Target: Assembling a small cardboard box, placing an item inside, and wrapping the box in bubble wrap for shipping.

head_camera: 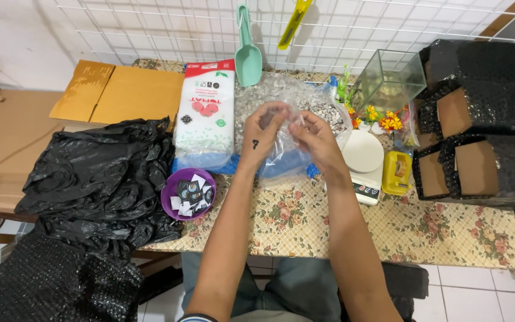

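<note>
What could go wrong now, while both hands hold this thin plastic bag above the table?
1. The clear plastic bag, pinched between left hand and right hand, may slip.
2. The open bag of gravel behind could spill if bumped.
3. An elbow might knock the purple bowl near the table edge.

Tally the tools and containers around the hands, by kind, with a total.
Scoops: 1, mint-green scoop
Kitchen scales: 1, white scale
Bowls: 1, purple bowl
Glass tanks: 1, glass tank
Clear plastic bags in hand: 1, clear bag, held by left hand and right hand
Total: 5
</note>
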